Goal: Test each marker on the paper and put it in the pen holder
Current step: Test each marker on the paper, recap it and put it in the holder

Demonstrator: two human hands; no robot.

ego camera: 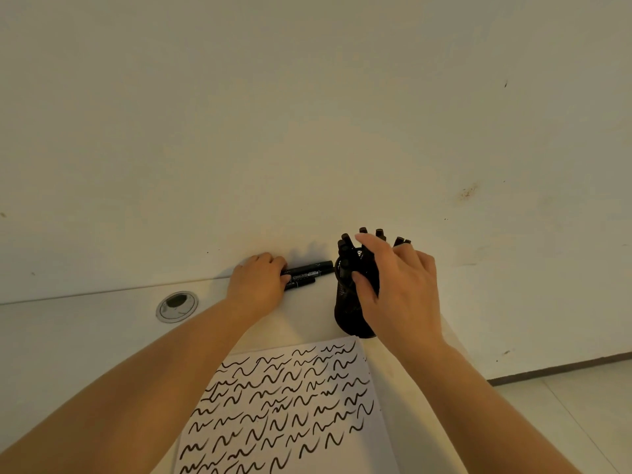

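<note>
On a pale desk (85, 323) by a blank wall, the left hand (258, 280) curls round black markers (309, 273) lying flat, their bodies jutting right past the fingers. The right hand (396, 285) grasps the mesh pen holder (349, 313), full of markers, just beyond the scribbled paper (290, 405).

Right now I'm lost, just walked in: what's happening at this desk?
A person is testing black markers. The left hand grips one of the markers lying by the wall. The right hand holds the black mesh pen holder, already full of markers. The paper in front is covered in black squiggles.
</note>
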